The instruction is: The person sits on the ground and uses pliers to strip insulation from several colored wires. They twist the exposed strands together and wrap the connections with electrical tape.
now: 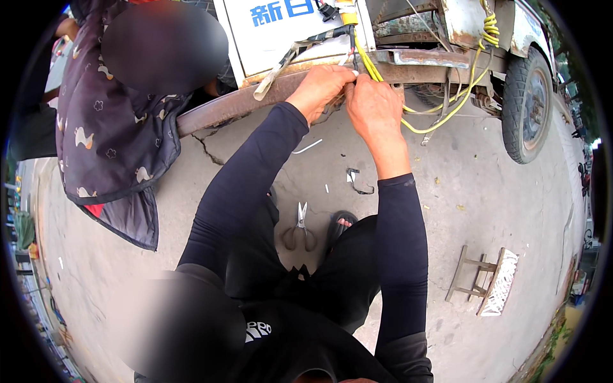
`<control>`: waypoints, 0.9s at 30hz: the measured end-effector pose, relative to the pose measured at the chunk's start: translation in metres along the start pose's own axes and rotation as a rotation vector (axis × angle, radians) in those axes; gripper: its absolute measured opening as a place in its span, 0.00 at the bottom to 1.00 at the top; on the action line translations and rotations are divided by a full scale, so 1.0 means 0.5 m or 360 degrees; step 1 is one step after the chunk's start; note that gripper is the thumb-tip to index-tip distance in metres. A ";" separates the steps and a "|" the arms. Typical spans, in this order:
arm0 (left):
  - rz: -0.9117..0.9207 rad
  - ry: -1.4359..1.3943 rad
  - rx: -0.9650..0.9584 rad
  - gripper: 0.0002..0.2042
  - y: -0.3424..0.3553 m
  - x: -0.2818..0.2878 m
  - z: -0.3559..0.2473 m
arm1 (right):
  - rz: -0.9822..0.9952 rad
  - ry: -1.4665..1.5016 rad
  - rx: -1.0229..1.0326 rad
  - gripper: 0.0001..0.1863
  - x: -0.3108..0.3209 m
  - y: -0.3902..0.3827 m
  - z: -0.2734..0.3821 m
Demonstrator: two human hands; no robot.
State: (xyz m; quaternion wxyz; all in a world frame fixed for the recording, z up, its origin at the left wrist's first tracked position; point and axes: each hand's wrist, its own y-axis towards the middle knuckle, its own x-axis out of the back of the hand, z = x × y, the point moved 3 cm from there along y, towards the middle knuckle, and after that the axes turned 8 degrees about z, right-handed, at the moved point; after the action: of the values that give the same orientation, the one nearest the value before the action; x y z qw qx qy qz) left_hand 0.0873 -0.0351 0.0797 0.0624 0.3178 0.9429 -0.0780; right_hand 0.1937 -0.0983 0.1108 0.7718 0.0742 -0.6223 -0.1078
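Note:
My left hand (319,89) and right hand (373,105) meet at the vehicle's rusty edge, fingers closed around a small white piece (354,74) at a dark wire; the exact grip is partly hidden. Yellow cables (418,130) run down beside my right hand and loop to the right, with a bundled coil (490,32) higher up. A yellow fitting (348,14) and black connector (327,11) sit above my hands. A pale tube with dark wrapping (274,75) lies along the white panel (265,41) to the left of them.
A rusty rail (211,118) runs left under a patterned padded cover (115,153). Another person's hand (67,29) shows at the far upper left. A wheel (525,105) stands at the right. On the ground are scissors (300,233), scraps (357,185) and a small stool (495,281).

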 end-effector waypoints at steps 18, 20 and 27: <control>-0.0144 0.0319 -0.0263 0.12 -0.040 -0.009 -0.029 | 0.0025 0.0390 -0.0372 0.18 0.030 -0.060 0.069; -0.0101 0.0205 -0.0302 0.13 -0.053 -0.016 -0.035 | 0.0003 0.0354 -0.0417 0.18 0.029 -0.064 0.074; -0.0142 0.0007 -0.0327 0.09 -0.050 -0.013 -0.039 | -0.0062 0.0287 -0.0300 0.21 0.044 -0.077 0.084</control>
State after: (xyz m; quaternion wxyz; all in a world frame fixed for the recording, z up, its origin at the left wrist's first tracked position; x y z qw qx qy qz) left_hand 0.0760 -0.0551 0.1026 0.0890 0.2677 0.9592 0.0170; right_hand 0.1544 -0.1402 0.1308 0.8259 0.0228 -0.5359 -0.1736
